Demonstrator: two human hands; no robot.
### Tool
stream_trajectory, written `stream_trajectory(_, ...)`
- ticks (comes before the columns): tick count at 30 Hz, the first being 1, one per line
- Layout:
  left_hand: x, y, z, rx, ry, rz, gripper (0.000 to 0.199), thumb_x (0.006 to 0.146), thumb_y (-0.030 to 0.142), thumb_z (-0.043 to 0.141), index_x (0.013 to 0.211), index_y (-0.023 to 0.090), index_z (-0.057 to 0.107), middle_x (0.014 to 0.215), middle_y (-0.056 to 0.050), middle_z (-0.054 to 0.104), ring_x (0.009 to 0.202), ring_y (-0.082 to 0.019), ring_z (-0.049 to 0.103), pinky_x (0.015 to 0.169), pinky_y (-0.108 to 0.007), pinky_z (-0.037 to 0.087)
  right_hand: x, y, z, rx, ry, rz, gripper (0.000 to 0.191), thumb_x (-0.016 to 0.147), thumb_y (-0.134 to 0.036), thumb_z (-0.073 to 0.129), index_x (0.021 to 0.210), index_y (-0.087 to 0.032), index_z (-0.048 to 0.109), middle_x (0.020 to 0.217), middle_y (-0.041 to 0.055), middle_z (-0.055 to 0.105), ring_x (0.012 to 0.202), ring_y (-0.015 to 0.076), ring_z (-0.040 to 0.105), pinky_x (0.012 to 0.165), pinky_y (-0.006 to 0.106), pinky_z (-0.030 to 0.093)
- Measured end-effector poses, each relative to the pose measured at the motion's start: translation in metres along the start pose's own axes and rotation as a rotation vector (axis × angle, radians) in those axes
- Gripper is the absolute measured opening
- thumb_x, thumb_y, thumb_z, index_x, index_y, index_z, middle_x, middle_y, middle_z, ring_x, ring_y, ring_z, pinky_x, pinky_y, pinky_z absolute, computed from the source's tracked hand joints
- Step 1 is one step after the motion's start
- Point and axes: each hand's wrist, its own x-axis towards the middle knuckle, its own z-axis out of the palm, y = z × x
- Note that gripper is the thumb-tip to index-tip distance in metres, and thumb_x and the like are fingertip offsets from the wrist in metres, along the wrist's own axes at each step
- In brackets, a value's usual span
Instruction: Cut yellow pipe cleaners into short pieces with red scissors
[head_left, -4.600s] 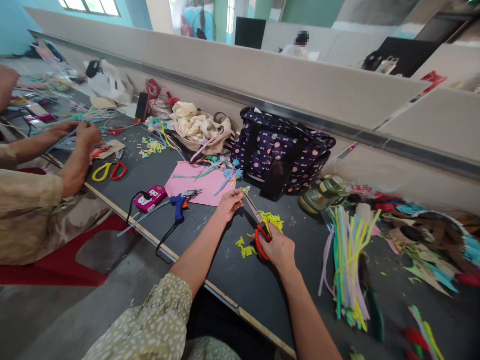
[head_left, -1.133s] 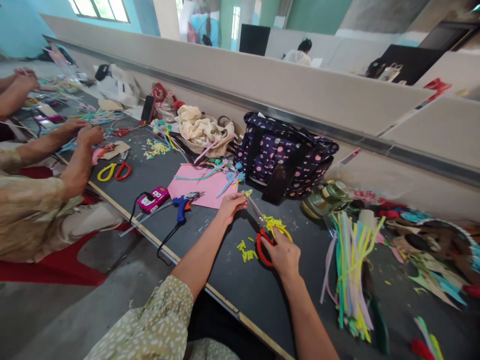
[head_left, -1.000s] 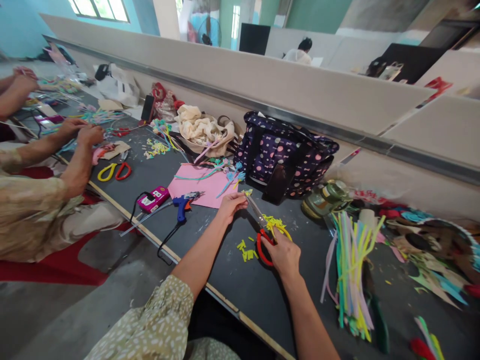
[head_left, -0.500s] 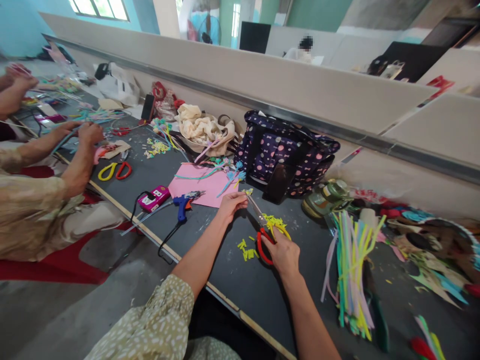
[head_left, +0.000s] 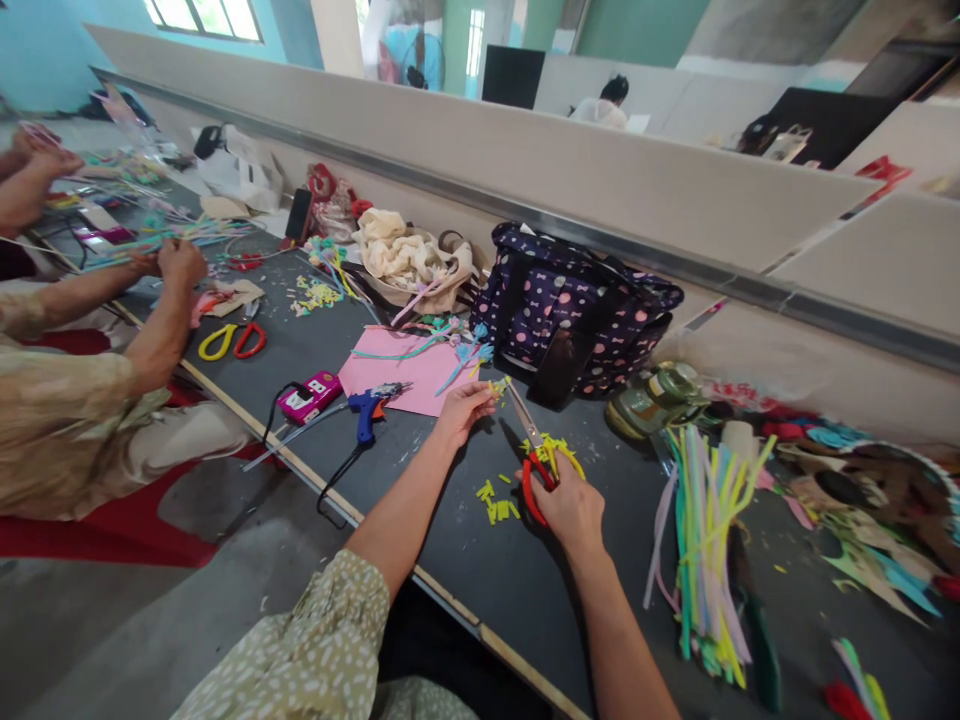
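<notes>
My left hand (head_left: 466,408) pinches a small yellow-green piece (head_left: 498,387) between thumb and fingertips, near the pink sheet's right edge. In my right hand (head_left: 571,508) are scissors (head_left: 531,428) with red and yellow handles, their blade tips close beside the small piece. Below the blades lies a pile of yellow-green cut bits (head_left: 553,448), with a second scatter of bits (head_left: 496,504) on the dark table left of the scissors. The pink sheet (head_left: 409,368) carries blue and green fuzzy stems. A blue glue gun (head_left: 365,412) rests left of my left forearm.
A dark patterned bag (head_left: 574,300) stands behind my hands, a phone (head_left: 556,366) leaning on it. To the right are a glass jar (head_left: 654,400) and a bundle of pastel stems (head_left: 712,550). At left, another person's hands (head_left: 180,265) work near scissors (head_left: 234,341).
The scissors' handles have closed somewhat and the blades have shifted slightly right of my left fingertips. At left, the other person's hands have moved a little.
</notes>
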Motion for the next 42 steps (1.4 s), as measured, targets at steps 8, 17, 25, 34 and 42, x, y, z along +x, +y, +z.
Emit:
stream_trajectory(8, 0.003, -0.002, -0.003, -0.012, -0.044, -0.01, 0.031, 0.057, 0.021, 0.08, 0.081, 0.011, 0.064, 0.073, -0.003, 0.065, 0.056, -0.007, 0.057, 0.058, -0.022, 0.052, -0.001, 0.003, 0.002, 0.098, 0.033, -0.004, 0.055, 0.075, -0.061, 0.052, 0.113, -0.02, 0.054, 0.081, 0.0015, 0.064, 0.076, 0.0166, 0.061, 0.06, 0.026, 0.038)
stream_trajectory(17, 0.001, -0.003, 0.0, -0.029, -0.061, -0.003, 0.034, 0.055, 0.025, 0.082, 0.079, 0.011, 0.062, 0.061, 0.001, 0.06, 0.052, -0.007, 0.055, 0.056, -0.021, 0.05, -0.004, 0.002, 0.001, 0.091, 0.01, -0.108, 0.046, 0.081, -0.055, 0.049, 0.109, -0.021, 0.059, 0.067, -0.0012, 0.06, 0.066, 0.0145, 0.058, 0.057, 0.024, 0.033)
stream_trajectory(25, 0.004, -0.008, -0.004, -0.053, -0.076, -0.014, 0.033, 0.057, 0.022, 0.081, 0.081, 0.012, 0.062, 0.064, 0.0, 0.062, 0.054, -0.008, 0.057, 0.059, -0.022, 0.049, -0.004, 0.002, 0.002, 0.021, 0.005, -0.119, 0.047, 0.083, -0.054, 0.048, 0.115, -0.021, 0.059, 0.08, 0.0026, 0.068, 0.069, 0.0152, 0.062, 0.058, 0.024, 0.034)
stream_trajectory(34, 0.004, -0.008, -0.004, -0.065, -0.062, -0.012, 0.032, 0.056, 0.02, 0.082, 0.08, 0.013, 0.062, 0.061, 0.001, 0.061, 0.054, -0.008, 0.056, 0.058, -0.022, 0.047, -0.004, 0.004, 0.004, 0.016, 0.026, -0.153, 0.047, 0.085, -0.055, 0.045, 0.114, -0.021, 0.059, 0.082, 0.0034, 0.069, 0.071, 0.0155, 0.063, 0.058, 0.024, 0.035)
stream_trajectory(42, 0.005, -0.01, -0.004, -0.036, -0.055, -0.005, 0.032, 0.056, 0.022, 0.082, 0.079, 0.013, 0.062, 0.061, 0.001, 0.061, 0.052, -0.008, 0.055, 0.057, -0.021, 0.048, -0.005, 0.004, 0.006, 0.015, 0.055, -0.159, 0.044, 0.085, -0.055, 0.046, 0.109, -0.021, 0.06, 0.077, 0.0023, 0.068, 0.069, 0.0156, 0.062, 0.055, 0.024, 0.031)
